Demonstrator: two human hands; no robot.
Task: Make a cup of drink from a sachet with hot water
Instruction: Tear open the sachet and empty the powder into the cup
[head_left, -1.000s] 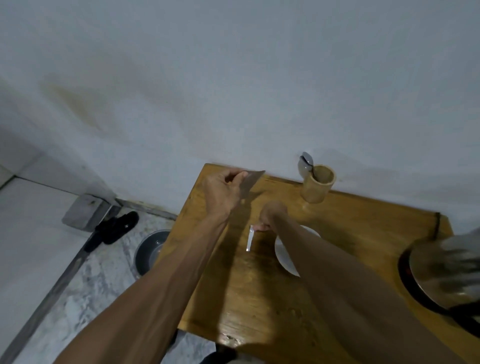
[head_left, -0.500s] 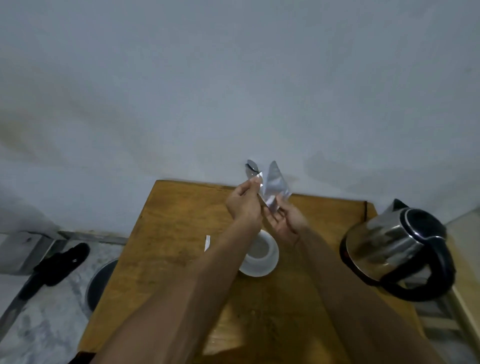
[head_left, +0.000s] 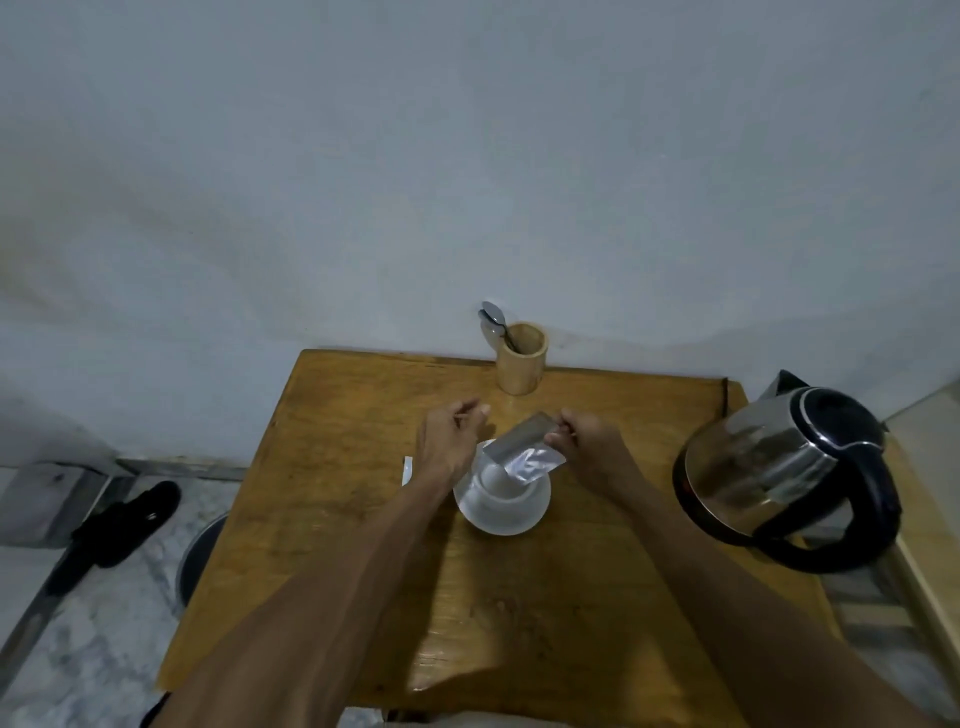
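A white cup (head_left: 503, 506) stands on the middle of the wooden table (head_left: 363, 395). My right hand (head_left: 589, 447) pinches a silver sachet (head_left: 524, 454) by its far end and tilts it, open end down, over the cup's mouth. My left hand (head_left: 449, 441) hovers just left of the cup with its fingers curled and nothing in them. A torn-off strip (head_left: 408, 470) of the sachet lies on the table left of that hand. A steel electric kettle (head_left: 784, 473) with a black handle sits at the table's right side.
A bamboo holder (head_left: 522, 366) with a metal spoon (head_left: 496, 319) stands at the table's back edge against the white wall. On the floor to the left lie a black sandal (head_left: 127, 522) and a round metal bowl (head_left: 200, 556).
The sachet passed from both hands into my right hand alone and tipped down over the cup. My left hand let go and moved left. The view shifted right.
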